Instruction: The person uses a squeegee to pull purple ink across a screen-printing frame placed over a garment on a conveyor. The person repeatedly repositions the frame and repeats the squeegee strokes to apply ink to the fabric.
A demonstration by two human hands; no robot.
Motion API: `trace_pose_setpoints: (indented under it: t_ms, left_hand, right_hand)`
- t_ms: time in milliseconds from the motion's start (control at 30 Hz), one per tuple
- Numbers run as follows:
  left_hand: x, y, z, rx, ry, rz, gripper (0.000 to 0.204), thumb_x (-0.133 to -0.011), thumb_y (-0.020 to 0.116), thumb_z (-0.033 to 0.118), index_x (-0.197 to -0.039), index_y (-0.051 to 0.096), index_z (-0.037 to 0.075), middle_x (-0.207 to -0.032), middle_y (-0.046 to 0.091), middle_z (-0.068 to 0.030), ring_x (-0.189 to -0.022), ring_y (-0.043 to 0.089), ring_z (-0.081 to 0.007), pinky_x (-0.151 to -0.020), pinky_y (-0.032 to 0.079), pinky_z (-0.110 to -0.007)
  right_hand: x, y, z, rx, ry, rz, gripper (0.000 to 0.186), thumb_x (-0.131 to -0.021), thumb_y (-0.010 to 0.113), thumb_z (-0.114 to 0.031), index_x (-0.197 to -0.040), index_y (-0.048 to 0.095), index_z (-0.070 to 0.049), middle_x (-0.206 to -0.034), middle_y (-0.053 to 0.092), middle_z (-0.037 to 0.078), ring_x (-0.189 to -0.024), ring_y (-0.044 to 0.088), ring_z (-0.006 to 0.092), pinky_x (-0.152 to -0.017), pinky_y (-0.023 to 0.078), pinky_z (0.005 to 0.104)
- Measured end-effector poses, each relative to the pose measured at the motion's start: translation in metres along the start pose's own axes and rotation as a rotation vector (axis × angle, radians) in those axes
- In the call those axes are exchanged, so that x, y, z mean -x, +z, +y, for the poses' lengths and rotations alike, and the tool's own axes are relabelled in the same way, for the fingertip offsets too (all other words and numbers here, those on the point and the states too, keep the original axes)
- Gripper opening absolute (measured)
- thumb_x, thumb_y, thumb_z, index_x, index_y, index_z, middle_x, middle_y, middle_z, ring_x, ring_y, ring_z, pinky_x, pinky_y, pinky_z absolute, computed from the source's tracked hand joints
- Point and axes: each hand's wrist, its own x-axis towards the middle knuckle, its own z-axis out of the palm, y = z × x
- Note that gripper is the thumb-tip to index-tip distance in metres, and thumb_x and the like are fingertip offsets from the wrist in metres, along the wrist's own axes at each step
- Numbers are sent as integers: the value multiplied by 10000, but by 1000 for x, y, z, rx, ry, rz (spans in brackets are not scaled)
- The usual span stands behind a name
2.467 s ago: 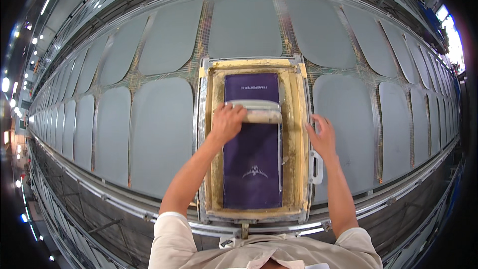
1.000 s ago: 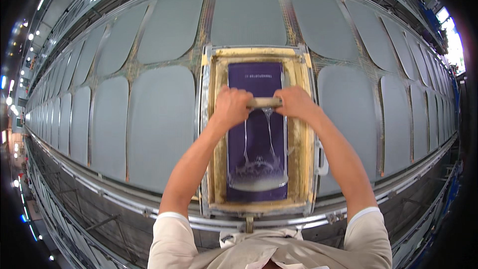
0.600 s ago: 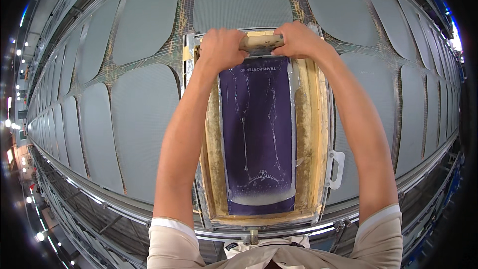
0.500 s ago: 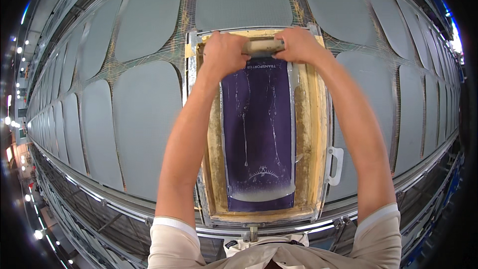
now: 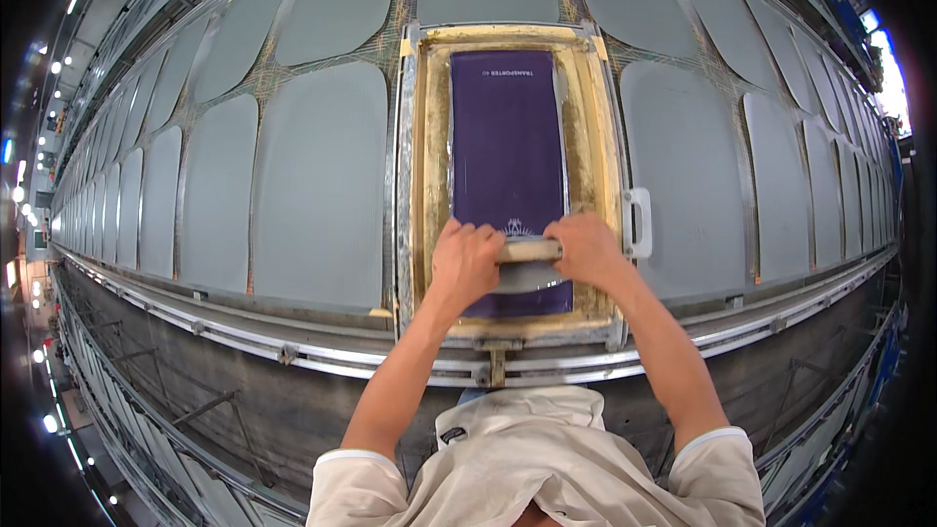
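Note:
Both my hands are wrapped round a squeegee [image 5: 530, 251] with a pale handle. My left hand [image 5: 467, 262] grips its left end and my right hand [image 5: 588, 248] its right end. The squeegee lies across the lower part of a screen-printing frame [image 5: 420, 176], whose yellowish border surrounds a dark purple mesh area [image 5: 508, 151]. Small light lettering shows at the purple area's far end, and a pale sunburst-like emblem [image 5: 516, 226] sits just beyond the squeegee. Whitish ink [image 5: 532, 278] lies on the near side of the squeegee. The blade's lower edge is hidden.
A white handle [image 5: 639, 222] sticks out from the frame's right side. Grey rounded panels [image 5: 317, 176] lie in rows on the long table, left, right and beyond. A metal rail [image 5: 293, 342] runs along the near edge, with a bracket [image 5: 498, 361] below the frame.
My hands have drawn the squeegee from the frame's far end toward me, near its lower end. The streaks of ink on the purple area are gone, and my view has shifted.

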Motion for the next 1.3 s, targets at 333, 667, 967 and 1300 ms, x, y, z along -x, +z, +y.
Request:
trace_pose_setpoints:
  t_ms: [333,667,967,1300]
  left_hand:
    - [49,-3,34,-57,-10,-15,325,-660,836,190,-962,722,149,-947,681,-12,-944,636,-233,-859,440,-391]
    - [72,-2,42,-134,-47,-28,290,-698,752,130,-982,695,132,-1006,666,-17,-983,615,-222,-894,432,-392]
    - [103,-17,22,-14,-46,50,268,-720,716,115,-986,690,129,-1066,683,10,-1003,617,-213,-933,427,-382]
    - [218,-141,-174,-172,-55,130,357,-610,769,91,-955,709,160,-1010,697,4,-932,639,-221,-869,450,-416]
  right_hand:
    - [26,-11,75,-102,474,882,462,-943,686,-432,-1228,673,-68,-1126,695,178,-1130,616,365,-961,472,488]
    - [11,38,129,-395,617,952,272,-976,669,-269,-1011,641,0,-951,666,158,-895,652,288,-755,508,411]
    - [11,-18,64,-525,643,820,206,-977,666,-226,-999,612,-28,-913,630,83,-866,595,206,-775,477,341]
    - [-137,69,-150,-647,548,932,203,-935,709,-225,-1009,680,-39,-929,705,134,-872,670,238,-811,520,364]
